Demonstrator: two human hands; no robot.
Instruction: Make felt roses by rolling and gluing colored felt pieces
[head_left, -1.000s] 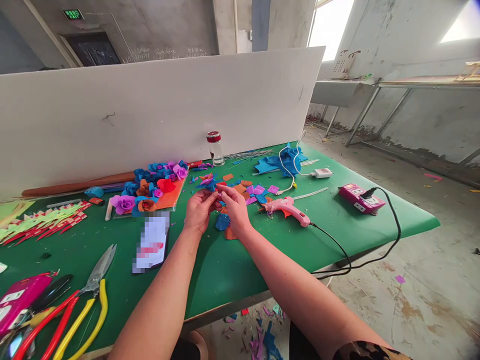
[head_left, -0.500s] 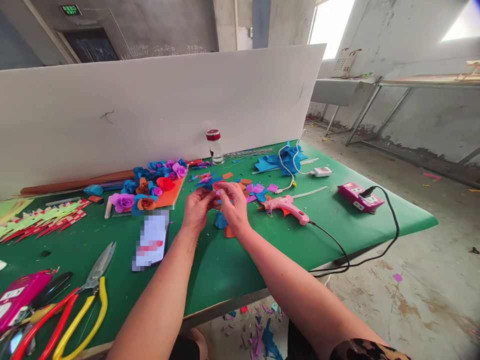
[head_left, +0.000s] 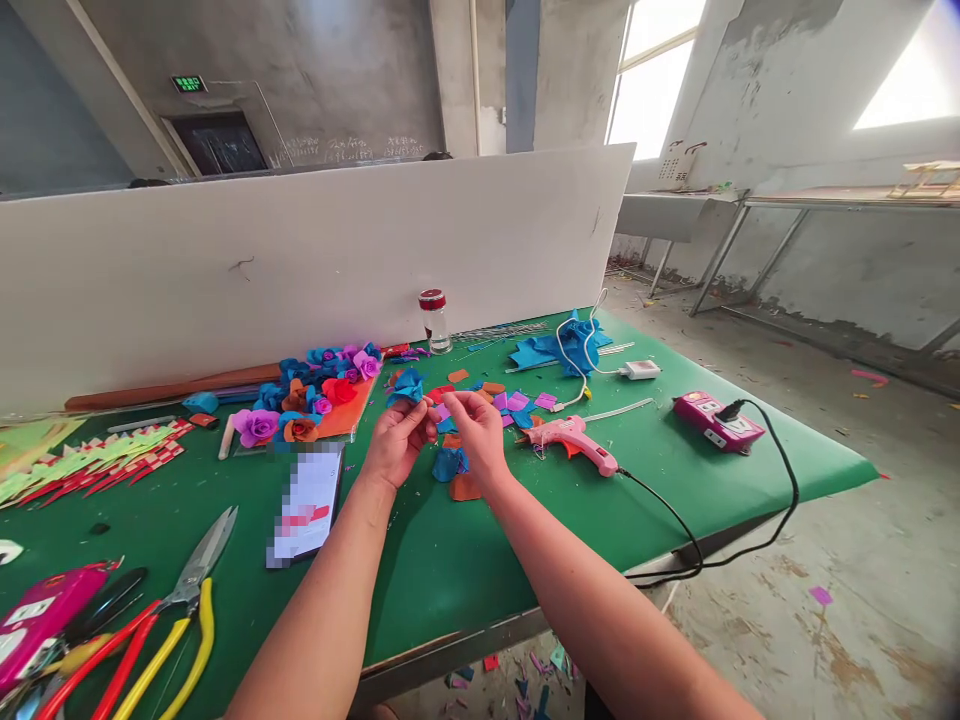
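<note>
A blue paper flower (head_left: pixel 407 386) rises from the fingers of my left hand (head_left: pixel 396 440), which are closed around its base. Close beside it, my right hand (head_left: pixel 475 430) is pinched, its fingertips near those of my left hand; whatever lies between them is too small to make out. Purple paper pieces (head_left: pixel 517 402) and orange pieces (head_left: pixel 465 487) are scattered around and beyond my hands. A blue piece (head_left: pixel 447 464) lies just under my right hand. The pink glue gun (head_left: pixel 574 436) rests on its side to the right.
On the green table (head_left: pixel 427 580), finished paper flowers (head_left: pixel 300 400), a phone (head_left: pixel 307 500) and shears (head_left: pixel 196 565) lie left. A lidded glass jar (head_left: pixel 436 325) stands behind. A magenta power socket (head_left: pixel 718 420) with a black cable sits right. A white board (head_left: pixel 337 250) borders the back.
The view has tilted up a little. The blue flower now stands clear above my left hand, and my right hand's fingers have drawn slightly away from my left hand.
</note>
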